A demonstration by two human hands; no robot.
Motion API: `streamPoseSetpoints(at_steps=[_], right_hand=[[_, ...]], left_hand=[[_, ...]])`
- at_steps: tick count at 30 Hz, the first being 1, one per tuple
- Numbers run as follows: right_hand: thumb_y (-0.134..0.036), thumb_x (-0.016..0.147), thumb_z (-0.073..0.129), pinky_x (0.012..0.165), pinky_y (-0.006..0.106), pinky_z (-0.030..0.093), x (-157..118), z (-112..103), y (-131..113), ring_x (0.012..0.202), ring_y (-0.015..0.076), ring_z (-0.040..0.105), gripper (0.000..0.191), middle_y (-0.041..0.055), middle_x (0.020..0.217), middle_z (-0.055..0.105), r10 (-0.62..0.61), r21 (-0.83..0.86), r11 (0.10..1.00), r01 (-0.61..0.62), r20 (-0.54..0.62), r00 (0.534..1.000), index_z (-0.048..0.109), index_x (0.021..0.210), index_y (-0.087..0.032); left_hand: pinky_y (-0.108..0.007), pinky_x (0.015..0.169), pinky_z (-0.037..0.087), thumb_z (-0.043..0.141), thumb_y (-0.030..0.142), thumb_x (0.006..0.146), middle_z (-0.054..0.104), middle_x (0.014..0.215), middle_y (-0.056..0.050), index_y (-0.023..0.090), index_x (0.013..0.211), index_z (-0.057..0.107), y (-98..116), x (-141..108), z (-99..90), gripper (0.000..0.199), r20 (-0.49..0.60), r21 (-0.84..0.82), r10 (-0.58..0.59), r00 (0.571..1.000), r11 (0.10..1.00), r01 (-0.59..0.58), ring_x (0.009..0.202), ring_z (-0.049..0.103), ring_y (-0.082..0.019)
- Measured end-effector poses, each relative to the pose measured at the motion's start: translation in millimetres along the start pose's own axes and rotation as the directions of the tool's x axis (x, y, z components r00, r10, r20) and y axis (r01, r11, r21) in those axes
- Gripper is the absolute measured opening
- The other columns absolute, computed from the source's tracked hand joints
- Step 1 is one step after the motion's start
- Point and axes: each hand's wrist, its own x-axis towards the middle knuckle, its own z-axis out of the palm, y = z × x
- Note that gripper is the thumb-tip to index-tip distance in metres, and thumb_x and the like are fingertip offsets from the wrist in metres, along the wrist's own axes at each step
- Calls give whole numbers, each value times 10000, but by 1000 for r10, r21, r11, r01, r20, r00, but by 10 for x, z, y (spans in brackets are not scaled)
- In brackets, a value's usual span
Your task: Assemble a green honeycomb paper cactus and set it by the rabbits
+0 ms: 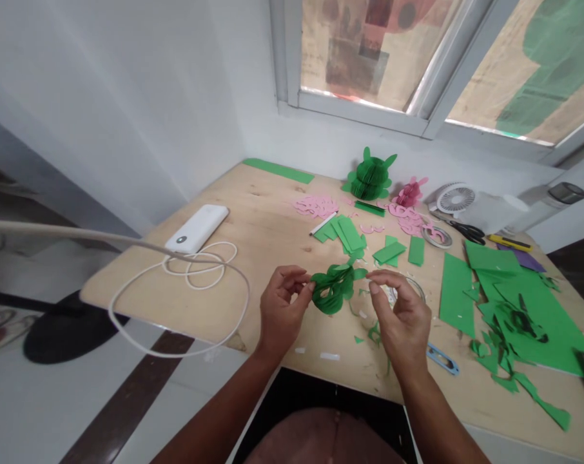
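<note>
A green folded paper cutout (334,290) with rounded lobes and fanned layers is held above the table's near part. Its left edge is pinched between the thumb and fingers of my left hand (283,303). At the opposite edge, my right hand (401,312) closes thumb and forefinger around the tip of a lobe. Just beyond lie several green paper strips (347,233). A roll of clear tape (410,290) is partly hidden behind my right hand, and a light-blue cutter (443,359) rests beside that wrist.
Left, a white power bank (198,229) trails a looped white cable (246,303) over the table edge. Finished green (370,177) and pink (410,191) paper figures stand by the wall. A small fan (456,198), scissors (468,232) and green sheets (538,322) occupy the right side.
</note>
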Motion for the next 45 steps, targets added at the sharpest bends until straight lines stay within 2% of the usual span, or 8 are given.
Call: streamPoseSetpoints(at_steps=[2, 4, 7, 11, 14, 28, 40, 45], right_hand=[[-223, 856, 608, 857, 398, 487, 66, 2, -10, 926, 213, 635, 52, 36, 891, 697, -63, -36, 997, 65, 53, 997, 659, 859, -232], [-212, 867, 591, 859, 410, 491, 113, 4, -24, 918, 214, 639, 69, 39, 896, 702, -114, -76, 990, 122, 106, 988, 655, 871, -236], [-190, 876, 573, 869, 418, 487, 146, -3, -46, 921, 213, 639, 92, 40, 897, 708, -194, -141, 966, 216, 155, 969, 651, 880, -239], [-159, 876, 566, 889, 429, 472, 140, -17, -79, 924, 215, 641, 121, 39, 881, 715, -288, -192, 925, 328, 206, 935, 657, 895, -237], [-141, 871, 571, 886, 428, 468, 119, -19, -109, 914, 215, 643, 131, 33, 854, 718, -325, -200, 906, 372, 233, 917, 665, 894, -230], [-120, 876, 572, 909, 434, 410, 105, -46, -183, 1040, 241, 601, 133, 38, 932, 717, -420, -344, 746, 570, 420, 804, 666, 879, -214], [-127, 884, 569, 922, 438, 381, 90, -49, -243, 1078, 261, 567, 112, 61, 990, 706, -419, -438, 629, 642, 505, 755, 653, 842, -188], [-120, 887, 554, 922, 441, 377, 82, -41, -261, 1086, 262, 558, 136, 61, 1005, 699, -394, -447, 627, 638, 525, 754, 655, 837, -198]], left_hand=[[-209, 588, 510, 646, 195, 779, 647, 797, -7, 179, 942, 561, 0, -14, -27, 184, 30, 138, 135, 990, 981, -138, 676, 629, -108], [-215, 623, 524, 617, 170, 815, 651, 822, -8, 182, 955, 572, 7, -28, -58, 147, 89, 308, 305, 948, 897, -317, 669, 621, -96], [-222, 646, 528, 594, 103, 834, 669, 820, -11, 182, 964, 573, 28, -34, -107, 153, 262, 463, 542, 798, 655, -597, 660, 612, -92], [-256, 665, 531, 562, 28, 832, 705, 855, -62, 167, 977, 532, 51, -13, -163, 203, 452, 390, 689, 567, 419, -820, 746, 648, -131], [-282, 637, 525, 550, 30, 837, 713, 867, -104, 150, 999, 517, 59, -4, -189, 204, 514, 355, 708, 484, 338, -872, 712, 647, -145], [-341, 653, 521, 520, 58, 842, 722, 959, -161, 141, 1065, 559, 14, -24, -288, 240, 605, 268, 694, 390, 283, -921, 743, 672, -200], [-348, 698, 537, 533, 73, 856, 710, 997, -154, 137, 1031, 579, 61, -31, -287, 192, 635, 242, 689, 349, 251, -937, 836, 667, -205], [-344, 682, 541, 517, 90, 860, 717, 989, -146, 155, 1030, 586, 83, -20, -281, 194, 626, 229, 704, 336, 246, -942, 844, 675, -210]])
